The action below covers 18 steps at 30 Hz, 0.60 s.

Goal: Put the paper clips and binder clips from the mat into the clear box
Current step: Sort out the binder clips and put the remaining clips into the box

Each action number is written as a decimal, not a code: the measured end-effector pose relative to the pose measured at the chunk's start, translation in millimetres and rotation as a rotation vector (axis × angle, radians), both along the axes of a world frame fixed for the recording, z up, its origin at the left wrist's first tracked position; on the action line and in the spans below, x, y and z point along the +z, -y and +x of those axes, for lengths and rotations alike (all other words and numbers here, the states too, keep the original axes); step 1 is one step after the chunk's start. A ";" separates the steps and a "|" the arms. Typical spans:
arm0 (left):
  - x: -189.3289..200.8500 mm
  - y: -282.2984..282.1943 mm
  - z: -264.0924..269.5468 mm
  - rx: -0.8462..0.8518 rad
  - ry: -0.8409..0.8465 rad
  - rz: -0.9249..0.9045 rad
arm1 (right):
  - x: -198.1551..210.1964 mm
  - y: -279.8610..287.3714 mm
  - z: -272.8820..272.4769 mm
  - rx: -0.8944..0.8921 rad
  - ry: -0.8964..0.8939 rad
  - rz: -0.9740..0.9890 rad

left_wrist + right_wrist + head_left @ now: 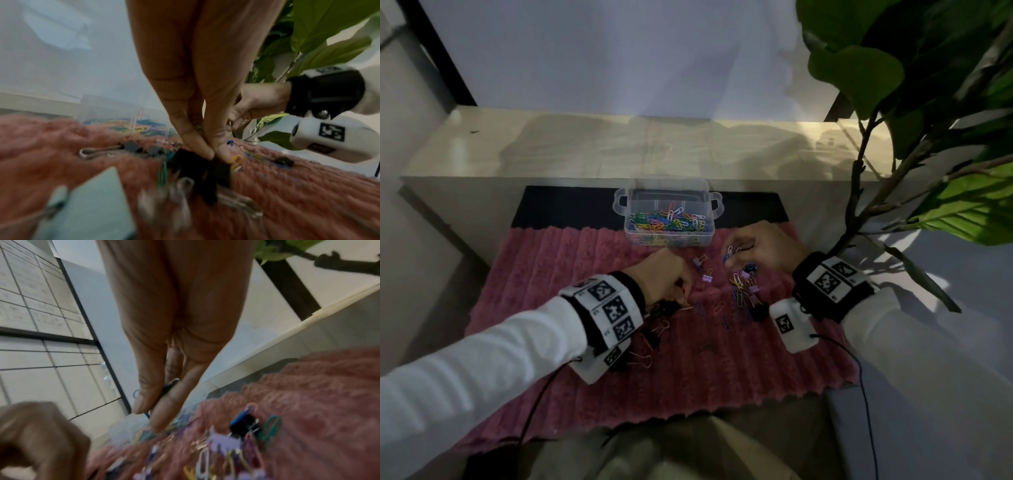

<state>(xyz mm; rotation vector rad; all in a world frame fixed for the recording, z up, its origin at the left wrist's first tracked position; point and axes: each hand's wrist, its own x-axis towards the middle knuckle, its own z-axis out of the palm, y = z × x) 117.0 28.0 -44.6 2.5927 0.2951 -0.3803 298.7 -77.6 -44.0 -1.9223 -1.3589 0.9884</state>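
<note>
A clear box (709, 219) holding many coloured paper clips stands at the far edge of the pink mat (571, 267). My left hand (683, 296) reaches down to the mat and pinches a black binder clip (197, 164) between thumb and fingertips (205, 151). My right hand (732, 255) hovers just right of the box and pinches a few paper clips (167, 386), blue among them. Loose paper clips (739, 294) and purple binder clips (707, 277) lie between the hands. More black binder clips (654, 334) lie by my left wrist.
A pale ledge (585, 147) runs behind the mat, with a white wall above. A leafy plant (893, 85) overhangs the right side, its stem (856, 205) close to my right wrist. Cables (866, 394) trail from both wrist cameras.
</note>
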 end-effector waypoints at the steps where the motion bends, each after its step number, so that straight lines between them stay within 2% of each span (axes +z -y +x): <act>1: -2.6 1.4 2.3 0.011 0.003 0.015 | -1.0 -2.2 -3.9 0.032 0.044 -0.037; 4: -6.4 -0.2 12.5 0.011 0.007 0.067 | -10.3 -12.0 -13.3 0.056 0.347 -0.098; 5: -6.8 -1.2 15.8 0.002 -0.005 0.085 | -13.5 -16.1 -13.9 0.033 0.399 -0.089; 10: -7.6 -8.8 24.6 0.026 0.001 0.096 | -16.5 -37.8 -6.2 -0.093 0.448 -0.063; 13: -7.7 -14.6 26.6 0.059 -0.037 0.080 | -14.5 -44.2 -2.6 -0.105 0.444 -0.112; 18: -3.3 -0.7 25.6 -0.119 -0.208 0.188 | 0.7 -39.1 10.0 -0.033 0.356 -0.158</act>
